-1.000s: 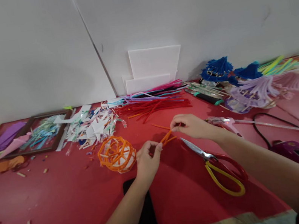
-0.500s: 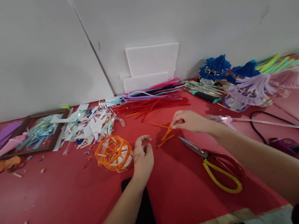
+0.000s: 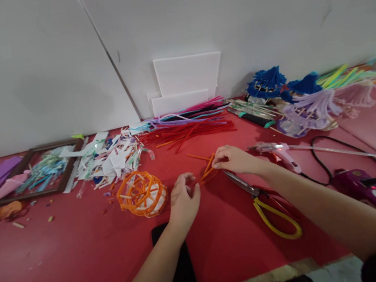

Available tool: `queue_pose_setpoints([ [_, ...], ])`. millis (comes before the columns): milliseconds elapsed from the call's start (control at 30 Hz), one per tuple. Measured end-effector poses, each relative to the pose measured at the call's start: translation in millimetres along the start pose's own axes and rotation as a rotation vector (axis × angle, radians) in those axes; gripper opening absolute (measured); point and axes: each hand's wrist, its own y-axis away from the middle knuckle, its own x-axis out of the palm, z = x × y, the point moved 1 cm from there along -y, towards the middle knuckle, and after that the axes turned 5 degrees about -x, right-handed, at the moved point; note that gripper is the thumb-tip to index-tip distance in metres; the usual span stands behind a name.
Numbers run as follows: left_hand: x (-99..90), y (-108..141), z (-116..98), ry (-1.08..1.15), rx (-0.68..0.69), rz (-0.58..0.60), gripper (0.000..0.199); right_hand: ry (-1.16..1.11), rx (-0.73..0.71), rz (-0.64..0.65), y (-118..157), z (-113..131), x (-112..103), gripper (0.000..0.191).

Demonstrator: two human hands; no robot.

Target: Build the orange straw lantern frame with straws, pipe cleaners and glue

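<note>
Right now my right hand [image 3: 231, 159] has thumb and fingertips pinched together on a few crossed orange strips [image 3: 208, 172], which sit between my two hands, nearer me than the pile of red strips [image 3: 200, 130]. My left hand [image 3: 185, 202] curves toward them, thumb and fingers apart, its tips just short of the nearest ends. Close on its other side, an orange lattice ball [image 3: 142, 194] rests on the red tabletop [image 3: 227, 245], white showing inside. The scissors [image 3: 254, 191] lie partly under my right forearm [image 3: 321, 205], and a pink glue gun [image 3: 286, 156] lies beyond that arm.
</note>
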Motion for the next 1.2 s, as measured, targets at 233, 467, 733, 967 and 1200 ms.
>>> queue_pose_setpoints([
  [233,1.6,3,0,-0.076,0.046,0.033,0.021,0.338,0.237,-0.177,-8,-41,-56,0.024],
  [467,2.4,2,-1,-0.087,0.058,0.034,0.019,0.553,0.329,-0.110,-21,-69,-66,0.033],
  [733,0.9,2,0,-0.075,0.048,0.031,0.016,0.493,0.017,0.047,-83,-30,-2,0.030],
  [967,1.4,4,0,-0.062,0.047,0.040,0.016,0.508,0.120,-0.101,-114,-37,-13,0.031],
  [1200,1.9,4,1,-0.056,0.043,0.036,0.017,0.408,0.060,-0.081,-149,-47,-30,0.034],
])
